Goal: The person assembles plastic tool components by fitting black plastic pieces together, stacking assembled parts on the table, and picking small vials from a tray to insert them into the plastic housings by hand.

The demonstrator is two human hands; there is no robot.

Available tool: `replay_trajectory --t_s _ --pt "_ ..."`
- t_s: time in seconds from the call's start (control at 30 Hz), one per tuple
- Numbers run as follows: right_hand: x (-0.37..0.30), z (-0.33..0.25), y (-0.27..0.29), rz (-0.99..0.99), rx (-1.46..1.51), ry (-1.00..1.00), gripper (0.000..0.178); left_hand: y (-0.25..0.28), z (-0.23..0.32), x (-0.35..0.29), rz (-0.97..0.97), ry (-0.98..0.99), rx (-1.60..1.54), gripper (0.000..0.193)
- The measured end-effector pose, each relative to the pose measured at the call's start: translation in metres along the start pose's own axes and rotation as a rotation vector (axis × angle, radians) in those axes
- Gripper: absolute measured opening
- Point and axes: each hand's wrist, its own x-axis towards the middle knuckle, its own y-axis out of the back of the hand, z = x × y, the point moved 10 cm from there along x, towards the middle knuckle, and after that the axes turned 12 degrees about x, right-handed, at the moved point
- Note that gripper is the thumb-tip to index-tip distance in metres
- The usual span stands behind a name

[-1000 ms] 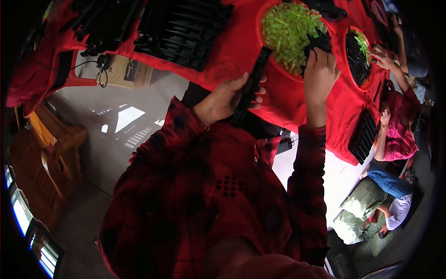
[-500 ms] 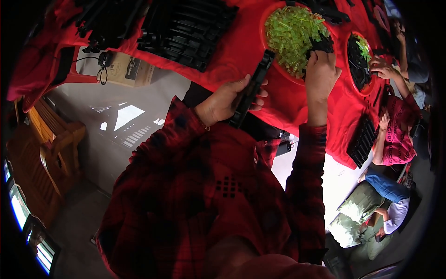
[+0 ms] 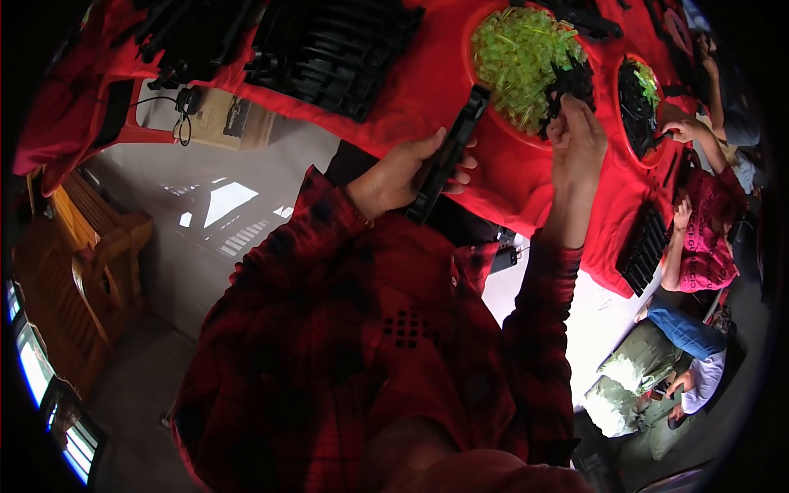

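My left hand (image 3: 401, 174) is closed around a long black plastic strip-like part (image 3: 450, 152), held at a slant before the table's front edge. At the near right rim of a red round basin (image 3: 479, 92), my right hand (image 3: 578, 135) has its fingers pinched together; what they hold, if anything, is too small to name. Small clear yellow-green pieces (image 3: 518, 66) fill most of that basin. Small black pieces (image 3: 573, 82) lie heaped on its right side, just beyond my right fingertips.
Rows of long black parts (image 3: 325, 62) lie on the red-covered table (image 3: 411, 99), with more black parts (image 3: 185, 37) at far left. A smaller red basin (image 3: 622, 123) stands to the right, near another person's hand (image 3: 680, 130). Another black stack (image 3: 641, 251) sits at the right edge.
My right hand has drawn back slightly from the black pieces toward me, its fingers now pinched. My left hand keeps the black part almost still. Another person's hand at the smaller basin has shifted.
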Motion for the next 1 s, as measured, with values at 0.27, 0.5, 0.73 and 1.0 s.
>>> replay_trajectory --t_s 0.27,0.5,0.73,1.0 --pt "-0.033 0.023 -0.033 -0.126 0.238 -0.205 0.016 -0.003 0.002 -0.003 0.025 -0.010 0.053 0.056" --pt "-0.052 0.054 -0.045 -0.250 0.589 -0.559 0.018 -0.004 0.000 -0.002 0.019 -0.006 0.043 0.056" --pt "-0.068 0.057 -0.049 -0.237 0.378 -0.484 0.017 -0.004 0.002 -0.010 0.073 -0.021 0.126 0.057" --pt "-0.093 0.038 -0.049 -0.271 -0.306 -0.189 0.013 -0.013 0.012 -0.024 0.094 -0.066 0.242 0.056"
